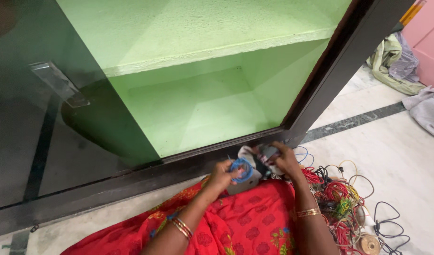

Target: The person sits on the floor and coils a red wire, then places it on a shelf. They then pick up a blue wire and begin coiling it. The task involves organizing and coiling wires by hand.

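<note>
Pale marble floor [406, 160] and a red patterned cloth lap [245, 226] form the near ground. Left hand [222, 175] pinches a small blue wire coil [240, 170]; at its three o'clock, touching, right hand [285, 158] clasps a grey-and-white cloth bundle [257, 158]. Tangled coloured wires [337, 193] lie rightward, green wall shelves [203, 104] at twelve o'clock beyond.

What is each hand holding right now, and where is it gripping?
The left hand pinches a small blue wire coil by its left rim. The right hand grips a dark, cloth-wrapped bundle from the right side; what it is cannot be told.
</note>
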